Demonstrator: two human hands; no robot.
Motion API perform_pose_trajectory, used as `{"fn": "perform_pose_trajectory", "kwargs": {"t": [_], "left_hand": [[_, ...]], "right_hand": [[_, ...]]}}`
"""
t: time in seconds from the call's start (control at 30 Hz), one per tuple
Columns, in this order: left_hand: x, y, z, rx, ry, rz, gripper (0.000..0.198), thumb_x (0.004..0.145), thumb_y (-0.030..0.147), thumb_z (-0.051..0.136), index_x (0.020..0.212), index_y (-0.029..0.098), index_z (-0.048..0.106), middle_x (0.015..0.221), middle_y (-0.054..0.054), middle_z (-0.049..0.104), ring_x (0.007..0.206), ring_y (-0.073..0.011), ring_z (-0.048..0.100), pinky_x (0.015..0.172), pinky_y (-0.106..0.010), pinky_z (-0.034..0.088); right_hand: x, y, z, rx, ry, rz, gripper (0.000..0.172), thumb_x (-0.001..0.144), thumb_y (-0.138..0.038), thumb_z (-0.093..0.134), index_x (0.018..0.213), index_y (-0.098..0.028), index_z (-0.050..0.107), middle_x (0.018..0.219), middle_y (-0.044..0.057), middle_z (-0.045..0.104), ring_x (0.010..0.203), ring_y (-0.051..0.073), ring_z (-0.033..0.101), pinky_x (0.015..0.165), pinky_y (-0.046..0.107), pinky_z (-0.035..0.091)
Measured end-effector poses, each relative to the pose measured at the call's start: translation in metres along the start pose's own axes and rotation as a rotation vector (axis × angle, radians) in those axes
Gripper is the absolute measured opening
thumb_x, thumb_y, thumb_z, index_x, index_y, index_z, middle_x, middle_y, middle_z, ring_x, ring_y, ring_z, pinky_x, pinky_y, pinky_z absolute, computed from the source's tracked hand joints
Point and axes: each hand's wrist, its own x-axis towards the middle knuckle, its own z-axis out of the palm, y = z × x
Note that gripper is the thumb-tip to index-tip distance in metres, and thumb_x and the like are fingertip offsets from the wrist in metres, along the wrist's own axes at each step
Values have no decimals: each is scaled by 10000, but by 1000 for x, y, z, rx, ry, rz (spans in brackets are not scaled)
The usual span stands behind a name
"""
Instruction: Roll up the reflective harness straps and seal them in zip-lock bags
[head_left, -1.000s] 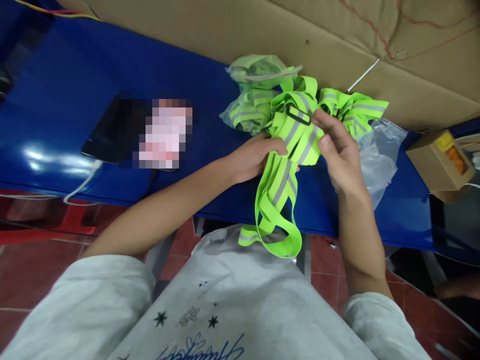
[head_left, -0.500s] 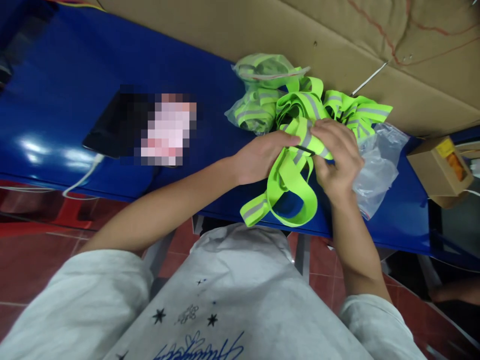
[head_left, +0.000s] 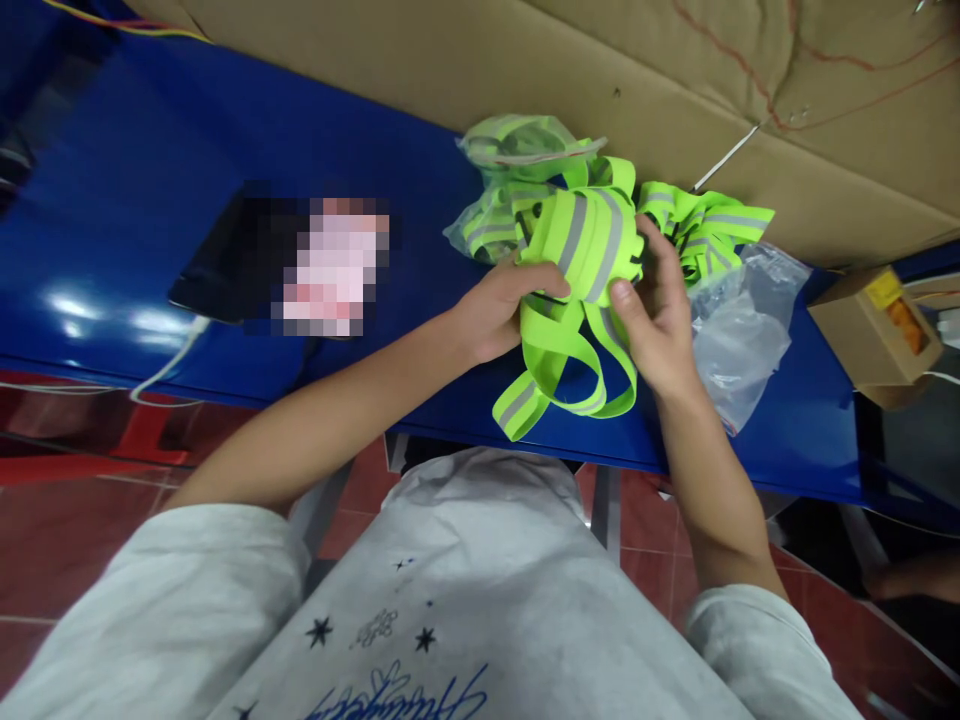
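Observation:
Both hands hold a bundled neon-yellow reflective strap (head_left: 589, 240) with grey stripes, above the near part of the blue table. My left hand (head_left: 504, 308) is closed on its lower left side, the thumb lying across the front. On the right side, my right hand (head_left: 658, 310) grips it with thumb in front and fingers behind. Loose loops (head_left: 559, 365) of the strap hang down below the bundle. Small black pieces show at the bundle's edges. Behind it lie more straps in a clear bag (head_left: 517, 140) and a loose pile of neon straps (head_left: 709, 228).
An empty-looking clear plastic bag (head_left: 750, 340) lies right of my right hand. A small cardboard box (head_left: 874, 325) stands at the right end of the blue table (head_left: 420, 190). A black device (head_left: 225, 255) with a white cable is at left. A large cardboard surface (head_left: 420, 60) borders the back.
The strap bundle has turned so its striped face shows broadly. My right hand has shifted from over its top to its right side, and the hanging loops have moved.

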Motion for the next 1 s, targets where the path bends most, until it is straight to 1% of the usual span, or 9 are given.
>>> {"fn": "perform_pose_trajectory", "kwargs": {"t": [0.13, 0.2, 0.3, 0.43, 0.53, 0.63, 0.77, 0.87, 1.0], "left_hand": [[1, 4, 0, 19, 72, 252, 153, 800, 67, 694, 799, 202, 623, 717, 49, 606, 664, -105, 612, 701, -253, 524], [1, 8, 2, 12, 114, 389, 171, 805, 42, 679, 810, 199, 612, 737, 57, 590, 665, -91, 579, 660, -235, 476], [2, 13, 5, -16, 223, 530, 175, 820, 41, 689, 834, 205, 629, 755, 61, 581, 695, -88, 579, 656, -219, 472], [6, 18, 1, -58, 248, 586, 199, 828, 41, 691, 783, 214, 604, 747, 62, 538, 683, -73, 564, 670, -203, 482], [6, 21, -1, -34, 251, 577, 213, 816, 31, 632, 750, 222, 563, 761, 53, 555, 721, -85, 596, 680, -204, 498], [5, 23, -1, 23, 253, 583, 243, 785, 14, 628, 747, 235, 536, 768, 63, 612, 762, -97, 604, 708, -199, 511], [8, 24, -4, 7, 250, 672, 220, 804, 35, 624, 766, 238, 550, 847, 48, 674, 875, -130, 646, 825, -235, 560], [11, 23, -6, -7, 251, 688, 192, 804, 52, 611, 838, 242, 612, 936, 29, 698, 955, -161, 678, 891, -298, 585], [10, 17, -1, 19, 250, 674, 200, 799, 84, 667, 939, 220, 620, 910, 49, 671, 890, -134, 684, 939, -328, 587]], "right_hand": [[-7, -26, -3, -119, 186, -48, 366, 1072, -593, 568, 1247, -290, 675, 1258, 111, 694, 1248, 308, 688, 981, 508, 593], [-12, -43, -3, -127, 61, -149, 251, 1072, -507, 611, 1059, -276, 709, 1057, 60, 740, 1059, 273, 732, 945, 489, 561], [-24, -62, 9, -196, -126, -284, 107, 1037, -350, 691, 1121, -288, 716, 1046, 14, 803, 959, 238, 757, 951, 465, 514], [-37, -70, 29, -175, -265, -303, 222, 1039, -243, 651, 1246, -319, 682, 1215, 16, 808, 1098, 238, 766, 1015, 457, 495], [-36, -65, 34, -132, -145, -167, 403, 1026, -357, 702, 1413, -298, 605, 1339, 87, 756, 1221, 295, 720, 1022, 481, 516], [-34, -59, 31, -110, -112, -60, 514, 1055, -361, 650, 1546, -302, 512, 1274, 87, 752, 1107, 287, 716, 928, 458, 527], [-39, -64, 31, -281, -219, -254, 480, 1105, -171, 492, 1537, -356, 583, 1118, 32, 761, 984, 222, 668, 822, 399, 447], [-45, -74, 36, -539, -342, -363, 530, 1105, -103, 462, 1618, -210, 542, 1171, 86, 767, 977, 229, 622, 789, 403, 435], [-49, -82, 47, -696, -502, -276, 547, 1094, -51, 371, 1622, -47, 515, 1241, 181, 743, 992, 263, 624, 812, 421, 501]]}}
